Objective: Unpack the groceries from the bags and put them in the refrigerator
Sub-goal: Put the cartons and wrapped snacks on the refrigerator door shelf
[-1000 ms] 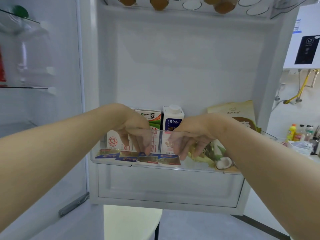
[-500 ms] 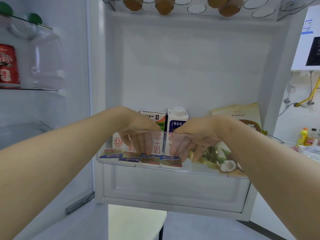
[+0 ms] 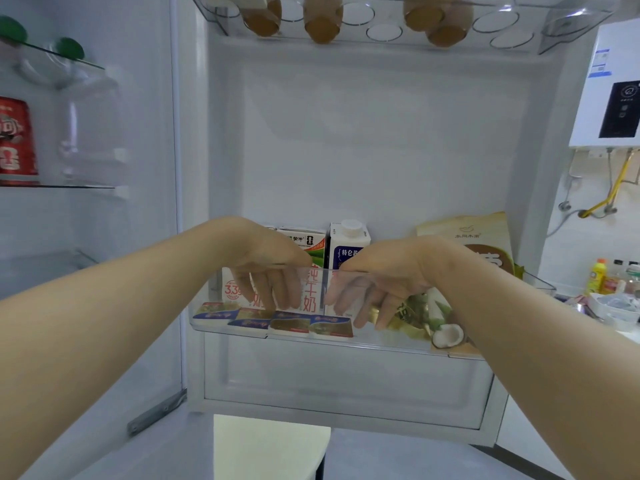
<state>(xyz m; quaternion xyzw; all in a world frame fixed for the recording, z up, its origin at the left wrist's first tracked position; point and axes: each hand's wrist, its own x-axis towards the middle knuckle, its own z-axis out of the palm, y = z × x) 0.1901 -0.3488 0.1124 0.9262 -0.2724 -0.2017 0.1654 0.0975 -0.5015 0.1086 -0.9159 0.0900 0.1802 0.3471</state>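
The fridge door bin [image 3: 398,342] has a clear front wall. Along its front lies a row of small flat packs [image 3: 311,325]. Behind them stand a white milk carton with red lettering [image 3: 310,296], a blue-and-white capped carton [image 3: 348,245] and a tan coconut-print bag [image 3: 465,237]. My left hand [image 3: 273,268] reaches over the rim with its fingers pointing down onto the left packs. My right hand [image 3: 377,277] does the same beside it, fingers spread above the right packs. Neither hand visibly grips anything.
An egg tray [image 3: 381,31] with several brown eggs [image 3: 322,26] hangs above on the door. The fridge interior at left holds a red can [image 3: 15,140] on a glass shelf. A white wall heater [image 3: 616,98] and counter bottles [image 3: 597,277] are at right.
Both hands stay inside the door bin with only slight finger shifts. The view has drifted left, so the red can inside the fridge now shows.
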